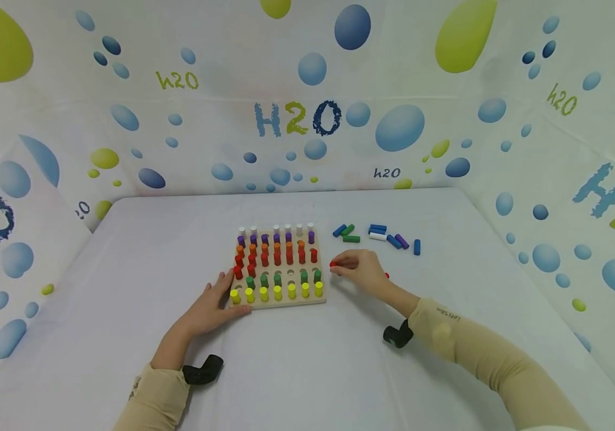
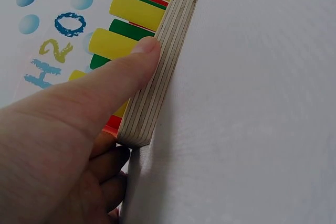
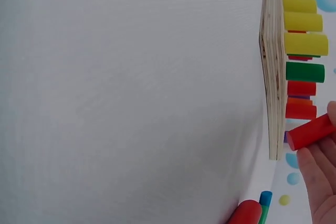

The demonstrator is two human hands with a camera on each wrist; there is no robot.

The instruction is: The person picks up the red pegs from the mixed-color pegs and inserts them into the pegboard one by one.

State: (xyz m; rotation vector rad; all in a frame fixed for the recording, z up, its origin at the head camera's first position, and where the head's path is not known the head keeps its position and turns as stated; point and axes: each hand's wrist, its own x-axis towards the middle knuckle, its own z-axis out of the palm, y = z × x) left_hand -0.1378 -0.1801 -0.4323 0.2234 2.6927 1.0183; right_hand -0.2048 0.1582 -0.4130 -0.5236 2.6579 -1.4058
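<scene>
A wooden pegboard point(image 1: 286, 303) bears rows of white, purple, orange, red, green and yellow pegs; some holes in its red and green rows show bare. My left hand point(image 1: 209, 308) holds the board's near left corner, thumb along the front edge and fingers at the left side. In the left wrist view, that thumb point(image 2: 147, 51) lies against the layered edge beside a yellow peg point(image 2: 113, 43). Just off the board's right side, my right hand point(image 1: 360, 270) pinches a red peg point(image 3: 311, 132) between thumb and fingers. The peg is tilted and apart from the board.
Beyond my right hand lie loose pegs: green point(image 1: 351, 239), white point(image 1: 378, 237), purple point(image 1: 401, 241) and several blue, one of them point(image 1: 417, 246) farthest right. Another red peg point(image 3: 245, 213) is mostly hidden behind my right wrist in the head view. A white cloth point(image 1: 178, 239) covers the table.
</scene>
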